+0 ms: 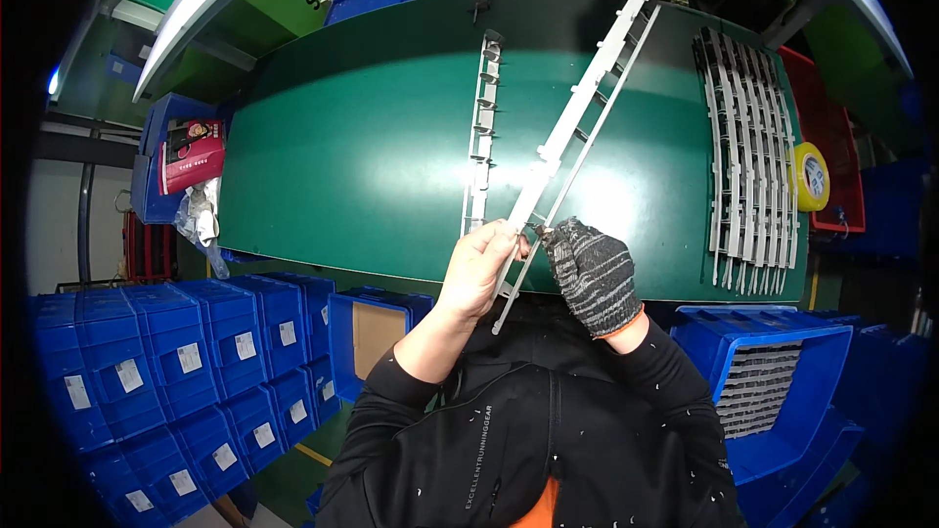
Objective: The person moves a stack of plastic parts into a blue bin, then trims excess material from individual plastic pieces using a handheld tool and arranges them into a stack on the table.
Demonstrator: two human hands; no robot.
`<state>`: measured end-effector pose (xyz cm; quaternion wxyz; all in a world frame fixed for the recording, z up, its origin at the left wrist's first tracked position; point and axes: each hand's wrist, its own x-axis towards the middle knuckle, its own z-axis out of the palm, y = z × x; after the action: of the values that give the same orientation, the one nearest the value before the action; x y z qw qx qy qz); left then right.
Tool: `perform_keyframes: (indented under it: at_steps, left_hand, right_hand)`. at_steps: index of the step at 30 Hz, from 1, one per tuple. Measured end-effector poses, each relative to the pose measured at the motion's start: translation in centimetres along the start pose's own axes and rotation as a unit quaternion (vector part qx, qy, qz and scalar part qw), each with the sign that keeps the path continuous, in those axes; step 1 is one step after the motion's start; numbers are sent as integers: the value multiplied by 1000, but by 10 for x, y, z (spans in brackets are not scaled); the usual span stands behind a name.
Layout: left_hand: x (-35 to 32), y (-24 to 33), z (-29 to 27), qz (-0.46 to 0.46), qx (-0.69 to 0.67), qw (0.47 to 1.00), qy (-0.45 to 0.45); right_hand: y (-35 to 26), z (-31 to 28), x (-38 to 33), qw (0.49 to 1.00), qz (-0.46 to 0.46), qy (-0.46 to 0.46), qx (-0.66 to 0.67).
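A long light-grey strip [577, 103], built like a narrow ladder with two rails and dark crosspieces, slants from the far edge of the table towards me. My bare left hand [476, 269] pinches its near part between thumb and fingers. On my right hand [594, 279] is a dark grey knit glove with an orange cuff. Its fingers are closed at the strip's thinner rail, and the fingertips are partly hidden. A similar strip [482, 137] lies on the green table [342, 147], left of the held one.
Several more strips [748, 156] lie side by side at the table's right end, beside a yellow tape roll [810, 176] and a red bin [853, 166]. A blue crate [699, 321] with strips stands near right. Stacked blue crates [156, 332] fill the lower left.
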<state>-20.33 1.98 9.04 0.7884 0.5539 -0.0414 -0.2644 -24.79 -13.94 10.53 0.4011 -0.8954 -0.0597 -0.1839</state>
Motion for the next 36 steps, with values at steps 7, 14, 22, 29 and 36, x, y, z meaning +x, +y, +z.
perform_keyframes:
  at_steps: [7,14,22,29,36]
  left_hand:
    - [8,5,3,251,502,823,87]
    - [9,-30,17,249,587,766,74]
    - [12,-37,9,206,617,759,35]
    - [46,-41,-74,68,611,757,223]
    - [-8,-38,-126,201,399,844,295]
  right_hand:
    - [4,-20,-6,904,46,-180,384]
    - [46,24,-15,932,238,28,273]
    - [94,25,-40,947,271,123,120]
    - [135,-22,-68,936,277,53,-213]
    - [100,23,-30,948,211,-121,-205]
